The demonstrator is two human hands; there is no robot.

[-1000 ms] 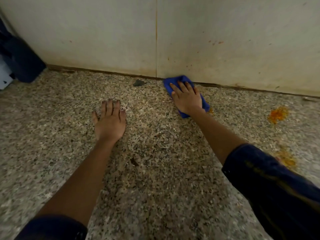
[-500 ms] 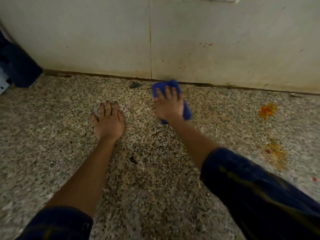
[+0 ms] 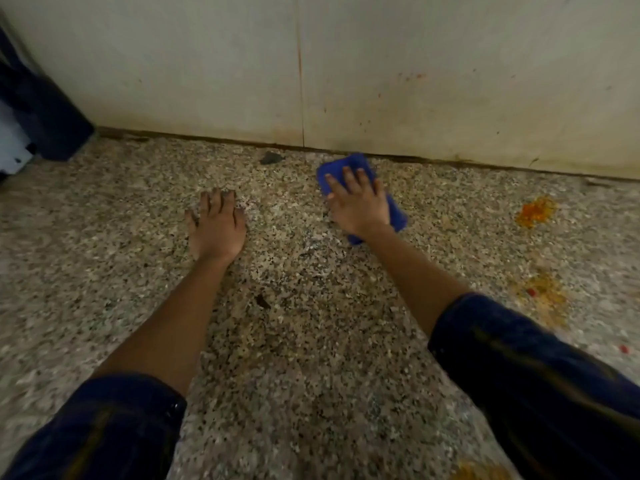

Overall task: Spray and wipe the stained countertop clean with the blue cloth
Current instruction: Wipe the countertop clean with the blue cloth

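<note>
r hand [image 3: 360, 206] flat on blue cloth [image 3: 394, 213], long axis far-left to near-right.

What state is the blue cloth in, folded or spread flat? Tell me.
Folded, apparently: the blue cloth shows as a compact thick pad under the right hand, pressed flat on the countertop.

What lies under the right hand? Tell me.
The blue cloth, pressed flat on the speckled countertop by the right hand. Whatever stain is beneath the cloth is hidden.
</note>
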